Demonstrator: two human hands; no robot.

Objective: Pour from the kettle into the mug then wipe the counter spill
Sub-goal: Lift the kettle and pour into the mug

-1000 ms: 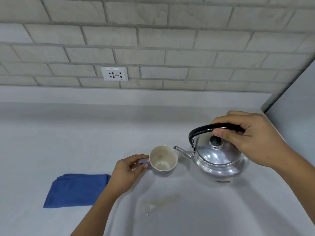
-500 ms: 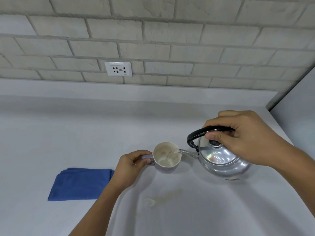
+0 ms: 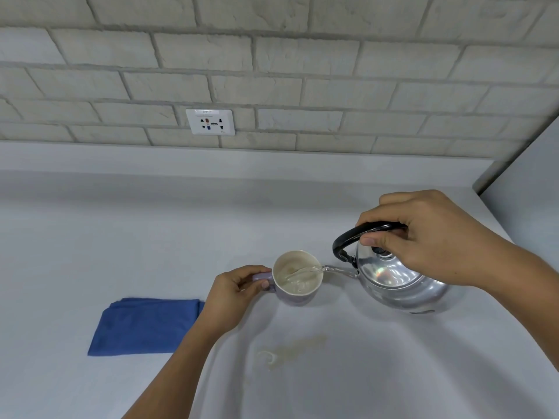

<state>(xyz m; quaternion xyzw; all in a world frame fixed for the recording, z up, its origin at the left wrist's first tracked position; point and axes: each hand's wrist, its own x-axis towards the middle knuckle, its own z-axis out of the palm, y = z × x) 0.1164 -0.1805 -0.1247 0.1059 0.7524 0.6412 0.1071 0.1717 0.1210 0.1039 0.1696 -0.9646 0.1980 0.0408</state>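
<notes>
**Water runs from kettle to mug, spill unwiped**

While water streams from its spout, the pale grey surface (image 3: 90, 237) fills most of the view, backed by a whitewashed brick wall (image 3: 302, 55) with a white socket plate (image 3: 210, 122). On the right, the steel kettle (image 3: 393, 279) is tilted toward the left, its spout just over the mug's rim. The right hand (image 3: 429, 237) grips the kettle's black handle (image 3: 351, 237), fingers (image 3: 381, 240) wrapped closed around it and thumb underneath. A folded blue cloth (image 3: 145, 326) lies flat on the surface at the left, just beside the left forearm and apart from the mug. The left hand (image 3: 233, 294) pinches the mug's handle, its fingers closed on it. Standing upright on the surface between the two hands, the lilac mug (image 3: 298, 278) shows a cream interior with water pooling inside. Nearer the camera, below the mug, a faint tan spill (image 3: 290, 349) marks the surface, touched by nothing.
</notes>
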